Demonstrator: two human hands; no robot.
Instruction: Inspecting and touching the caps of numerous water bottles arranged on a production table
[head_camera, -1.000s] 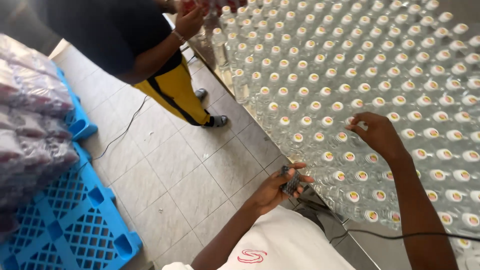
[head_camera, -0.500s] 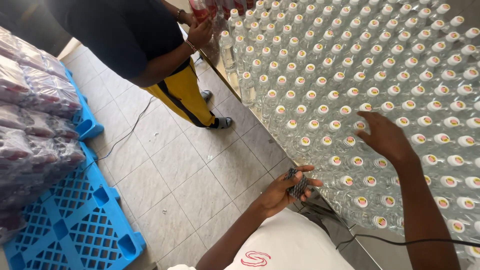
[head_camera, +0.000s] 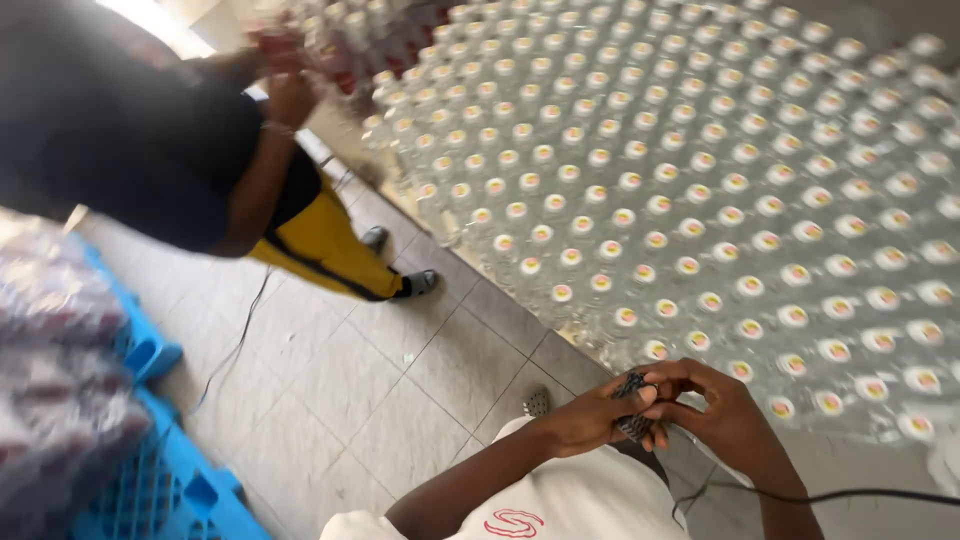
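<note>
Gripping a small dark gadget (head_camera: 632, 402) between them, the left hand (head_camera: 590, 415) and the right hand (head_camera: 715, 410) met low in the view, close to the wearer's white shirt (head_camera: 560, 500). The left hand was curled around the gadget from its outer side, thumb on top, while the right hand pinched the gadget's other end with bent fingers (head_camera: 680, 385); what the gadget was could not be told, beyond its dark, textured face. A thin black cable (head_camera: 840, 495) ran away from beneath the right hand toward the right edge. Just beyond both hands, nearly touching the right knuckles, stood a huge block of clear bottles (head_camera: 700, 190) with white caps, packed cap to cap on the table (head_camera: 850, 470), whose bare grey edge showed to the right of the right hand. To the left of the left hand lay the tiled floor (head_camera: 330, 390), and farther out on that side a blue plastic pallet (head_camera: 180, 490) carried shrink-wrapped packs (head_camera: 60, 350), blurred. Well beyond the left hand, at the far corner of the bottles, another person in a black top (head_camera: 130, 130) and yellow trousers (head_camera: 320, 245) had a hand (head_camera: 290, 95) raised at the bottles there.
</note>
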